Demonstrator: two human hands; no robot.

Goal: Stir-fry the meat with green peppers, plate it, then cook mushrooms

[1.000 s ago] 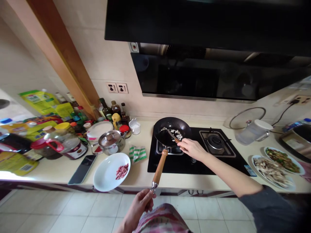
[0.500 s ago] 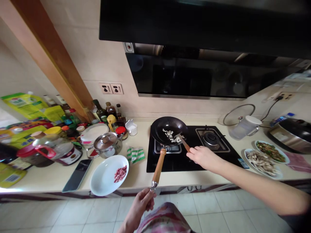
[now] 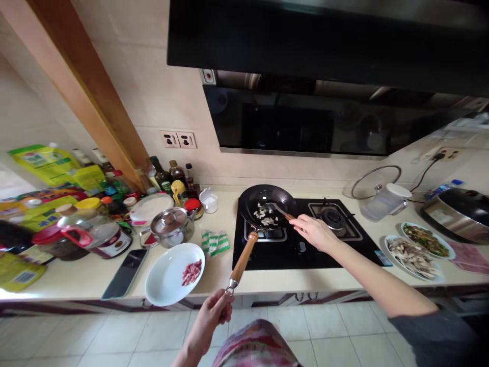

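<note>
A black wok (image 3: pixel 250 199) rests on the left burner, its wooden handle (image 3: pixel 244 260) reaching out past the counter's front edge. My left hand (image 3: pixel 214 311) is closed around the metal ring at the handle's end. In my right hand (image 3: pixel 313 232) is a spatula (image 3: pixel 284 211) with a wooden handle, gripped from above. The spatula's metal blade dips into the wok, just above small white chopped pieces (image 3: pixel 265 219) that I cannot name for sure. Left of the stove, a white plate (image 3: pixel 164 275) carries a small heap of diced pink meat (image 3: pixel 191 272).
A green-and-white packet (image 3: pixel 215 243), a lidded steel pot (image 3: pixel 171 229) and a phone (image 3: pixel 125 273) lie to the left, with several bottles behind. On the right are a plastic jug (image 3: pixel 385 203), plates of sliced mushrooms (image 3: pixel 412 256) and cooked vegetables (image 3: pixel 427 238), and a cooker (image 3: pixel 458 211).
The spatula has shifted up and left inside the wok, and the white pieces lie differently. My left hand and the handle's end have swung slightly left.
</note>
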